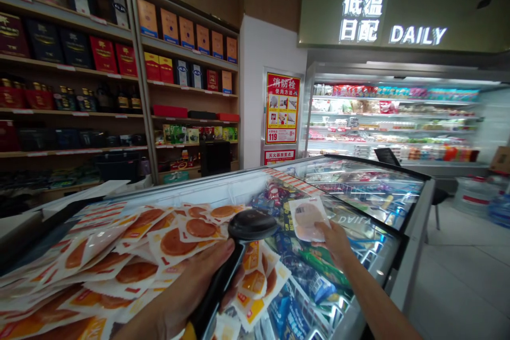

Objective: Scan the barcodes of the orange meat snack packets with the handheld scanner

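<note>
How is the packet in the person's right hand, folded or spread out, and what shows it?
Spread out: the pale packet shows a broad, nearly rectangular face, pinched at its edge by the right hand.

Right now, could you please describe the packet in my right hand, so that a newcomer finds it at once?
Find the chest freezer below the lit DAILY sign. Over it, your right hand holds one flat packet. Unlike the piled packets to the left, with orange print and brown rounds, it shows a pale, nearly plain side.

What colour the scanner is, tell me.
The scanner is mostly black, with some yellow low down; the head view shows it.
</note>
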Demonstrator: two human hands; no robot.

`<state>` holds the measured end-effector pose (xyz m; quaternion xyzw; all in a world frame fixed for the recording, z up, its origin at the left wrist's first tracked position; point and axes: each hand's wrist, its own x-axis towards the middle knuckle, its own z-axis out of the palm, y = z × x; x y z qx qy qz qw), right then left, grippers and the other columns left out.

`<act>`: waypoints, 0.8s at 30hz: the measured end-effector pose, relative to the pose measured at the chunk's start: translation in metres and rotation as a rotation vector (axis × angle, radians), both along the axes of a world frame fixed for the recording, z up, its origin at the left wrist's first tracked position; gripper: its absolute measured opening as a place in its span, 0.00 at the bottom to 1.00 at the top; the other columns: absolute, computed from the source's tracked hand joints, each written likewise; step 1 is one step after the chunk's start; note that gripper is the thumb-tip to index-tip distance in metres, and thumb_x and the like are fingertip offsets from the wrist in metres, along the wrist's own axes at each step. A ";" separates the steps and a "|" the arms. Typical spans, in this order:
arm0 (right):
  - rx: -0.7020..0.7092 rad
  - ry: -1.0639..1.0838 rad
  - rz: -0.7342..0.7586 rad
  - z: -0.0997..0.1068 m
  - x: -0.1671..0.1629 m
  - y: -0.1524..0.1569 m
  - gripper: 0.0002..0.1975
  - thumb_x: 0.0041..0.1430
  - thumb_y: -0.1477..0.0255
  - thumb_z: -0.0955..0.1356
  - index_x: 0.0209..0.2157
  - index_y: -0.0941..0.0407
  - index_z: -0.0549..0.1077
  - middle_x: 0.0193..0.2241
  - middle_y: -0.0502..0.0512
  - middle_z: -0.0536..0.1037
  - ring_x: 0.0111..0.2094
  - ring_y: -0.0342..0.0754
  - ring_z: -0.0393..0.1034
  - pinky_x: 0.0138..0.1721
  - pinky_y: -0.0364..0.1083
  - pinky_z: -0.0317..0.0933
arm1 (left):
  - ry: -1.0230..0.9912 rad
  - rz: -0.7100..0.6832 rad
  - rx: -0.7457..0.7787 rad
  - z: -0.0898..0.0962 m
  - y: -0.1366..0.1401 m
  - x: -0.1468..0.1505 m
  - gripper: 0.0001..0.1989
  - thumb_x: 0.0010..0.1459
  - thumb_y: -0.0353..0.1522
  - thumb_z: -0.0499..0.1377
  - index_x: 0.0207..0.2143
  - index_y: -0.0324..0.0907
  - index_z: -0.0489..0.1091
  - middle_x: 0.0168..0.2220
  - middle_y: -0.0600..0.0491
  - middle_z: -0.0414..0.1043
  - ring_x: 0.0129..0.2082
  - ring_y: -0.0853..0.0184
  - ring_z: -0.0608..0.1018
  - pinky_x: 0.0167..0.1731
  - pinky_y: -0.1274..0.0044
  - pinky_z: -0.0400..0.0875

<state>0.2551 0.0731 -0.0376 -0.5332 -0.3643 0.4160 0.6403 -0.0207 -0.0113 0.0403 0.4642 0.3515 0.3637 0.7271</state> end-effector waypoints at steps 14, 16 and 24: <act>0.025 -0.032 0.038 0.008 -0.008 -0.007 0.03 0.36 0.72 0.63 0.17 0.58 0.64 0.08 0.46 0.65 0.10 0.41 0.58 0.11 0.40 0.51 | 0.004 -0.033 0.032 -0.004 -0.006 0.009 0.21 0.42 0.44 0.56 0.33 0.37 0.64 0.14 0.58 0.60 0.10 0.77 0.61 0.11 0.83 0.51; 0.026 -0.062 0.043 0.007 -0.008 -0.006 0.04 0.36 0.72 0.63 0.17 0.58 0.65 0.08 0.46 0.64 0.09 0.40 0.56 0.11 0.40 0.50 | 0.005 -0.024 0.032 -0.004 -0.007 0.009 0.20 0.42 0.44 0.56 0.33 0.37 0.64 0.14 0.58 0.60 0.10 0.77 0.61 0.11 0.83 0.51; 0.034 -0.878 -0.384 -0.003 0.024 0.013 0.19 0.45 0.67 0.57 0.34 0.62 0.70 0.22 0.57 0.72 0.26 0.51 0.66 0.26 0.46 0.58 | -0.013 0.064 0.040 0.001 -0.008 0.003 0.18 0.44 0.46 0.54 0.25 0.38 0.63 0.17 0.56 0.63 0.12 0.77 0.63 0.12 0.84 0.52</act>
